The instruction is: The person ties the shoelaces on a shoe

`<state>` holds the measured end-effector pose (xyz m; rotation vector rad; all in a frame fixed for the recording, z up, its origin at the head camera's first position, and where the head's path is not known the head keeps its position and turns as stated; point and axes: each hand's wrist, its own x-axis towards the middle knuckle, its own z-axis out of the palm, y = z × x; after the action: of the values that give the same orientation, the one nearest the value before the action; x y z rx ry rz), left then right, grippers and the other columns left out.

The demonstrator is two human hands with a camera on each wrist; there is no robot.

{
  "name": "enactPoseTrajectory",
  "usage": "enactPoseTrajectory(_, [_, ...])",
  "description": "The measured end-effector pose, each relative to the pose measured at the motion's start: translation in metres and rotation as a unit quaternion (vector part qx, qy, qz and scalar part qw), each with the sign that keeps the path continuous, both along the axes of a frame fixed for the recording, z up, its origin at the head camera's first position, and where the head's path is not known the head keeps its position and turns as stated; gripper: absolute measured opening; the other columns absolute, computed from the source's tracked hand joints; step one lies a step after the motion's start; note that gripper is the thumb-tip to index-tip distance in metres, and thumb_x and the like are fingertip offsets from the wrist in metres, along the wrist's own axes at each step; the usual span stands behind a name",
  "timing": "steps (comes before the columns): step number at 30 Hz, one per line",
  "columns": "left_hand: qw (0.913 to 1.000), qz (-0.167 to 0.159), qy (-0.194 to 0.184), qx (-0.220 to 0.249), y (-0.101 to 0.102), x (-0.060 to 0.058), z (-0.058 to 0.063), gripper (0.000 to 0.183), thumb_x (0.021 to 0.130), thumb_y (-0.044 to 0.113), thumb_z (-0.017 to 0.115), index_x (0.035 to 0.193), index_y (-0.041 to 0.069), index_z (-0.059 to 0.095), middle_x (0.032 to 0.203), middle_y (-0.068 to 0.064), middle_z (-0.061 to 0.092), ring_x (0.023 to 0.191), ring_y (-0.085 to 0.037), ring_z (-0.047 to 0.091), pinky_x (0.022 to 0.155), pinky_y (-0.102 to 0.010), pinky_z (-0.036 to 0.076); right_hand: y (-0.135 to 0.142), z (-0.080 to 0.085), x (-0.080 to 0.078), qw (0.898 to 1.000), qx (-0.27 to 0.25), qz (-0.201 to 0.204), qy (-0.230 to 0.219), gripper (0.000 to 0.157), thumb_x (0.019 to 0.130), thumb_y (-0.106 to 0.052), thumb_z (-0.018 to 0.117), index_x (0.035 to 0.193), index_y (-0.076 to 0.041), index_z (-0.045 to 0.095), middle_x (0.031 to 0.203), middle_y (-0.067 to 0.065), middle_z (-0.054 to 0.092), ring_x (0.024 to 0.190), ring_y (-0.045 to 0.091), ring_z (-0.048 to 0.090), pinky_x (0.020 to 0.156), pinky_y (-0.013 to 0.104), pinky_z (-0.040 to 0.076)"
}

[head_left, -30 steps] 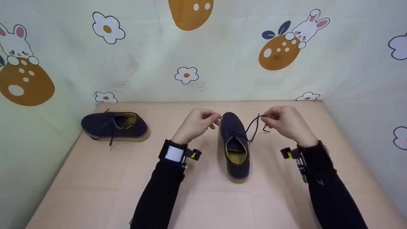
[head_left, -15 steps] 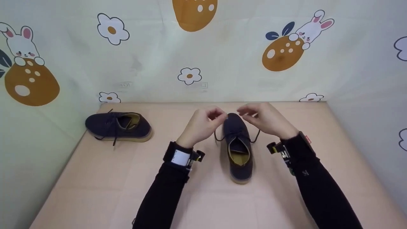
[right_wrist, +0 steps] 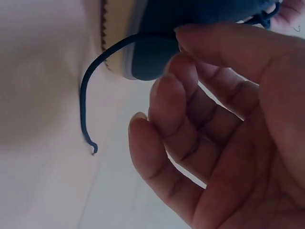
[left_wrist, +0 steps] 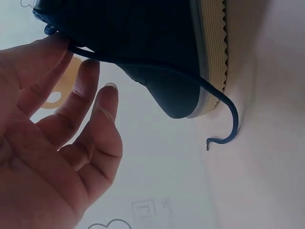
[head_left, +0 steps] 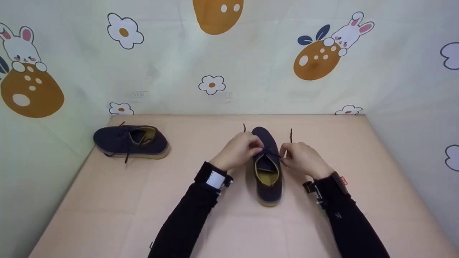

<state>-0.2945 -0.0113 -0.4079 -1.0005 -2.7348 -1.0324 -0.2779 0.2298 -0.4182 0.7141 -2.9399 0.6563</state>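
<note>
A dark navy shoe point(head_left: 269, 193) with a tan sole stands upright, its toe pointing away from me. My left hand point(head_left: 238, 151) is at the shoe's left side and pinches its shoelace point(left_wrist: 157, 64) close to the lacing, between thumb and index finger. On the right side, my right hand point(head_left: 304, 158) pinches another stretch of shoelace point(right_wrist: 85, 90) between thumb and index finger. Both wrist views show a loose lace end curving down past the sole. Fingers partly cover the lacing in the head view.
A second navy shoe point(head_left: 114, 139) lies at the back left of the table point(head_left: 143, 208), toe to the left, laces loose. Behind the table hangs a pale printed cloth point(head_left: 172, 53), and cloth also bounds both sides.
My right hand came in from the far right, where it held a lace out, to the shoe's side. Both hands have dropped from beside the toe to the lacing and now pinch the laces there.
</note>
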Motion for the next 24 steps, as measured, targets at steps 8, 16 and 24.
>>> enactPoseTrajectory(8, [0.9996,-0.013,-0.016,-0.019,-0.008,0.008,0.016,0.008,0.095,0.015,0.068,0.098,0.008,0.071,0.093,-0.001,0.068,0.089,-0.016,0.06,0.083,-0.029,0.047,0.033,0.021,-0.001,0.996,0.002,-0.081,0.046,0.007,0.083,-0.014,0.067,0.087,-0.012,0.063,0.066,-0.001,0.059,0.056,0.018,0.052,0.054,0.036,0.041])
enactPoseTrajectory(16, [0.9945,-0.044,-0.068,-0.067,-0.021,0.013,0.029,0.009,0.092,0.01,0.069,0.096,0.006,0.076,0.085,0.002,0.069,0.071,-0.009,0.059,0.066,-0.023,0.049,0.071,0.052,0.017,0.988,-0.007,-0.129,0.082,0.005,0.086,-0.013,0.067,0.087,-0.009,0.064,0.066,0.002,0.061,0.055,0.019,0.052,0.054,0.035,0.039])
enactPoseTrajectory(24, [0.9942,-0.025,-0.078,-0.069,-0.047,0.013,0.038,0.009,0.093,0.013,0.071,0.091,0.01,0.079,0.076,0.002,0.07,0.06,-0.008,0.058,0.056,-0.026,0.049,0.095,0.07,0.03,0.983,-0.034,-0.17,0.058,0.011,0.09,-0.013,0.067,0.088,-0.002,0.066,0.071,0.006,0.062,0.056,0.019,0.053,0.055,0.034,0.041])
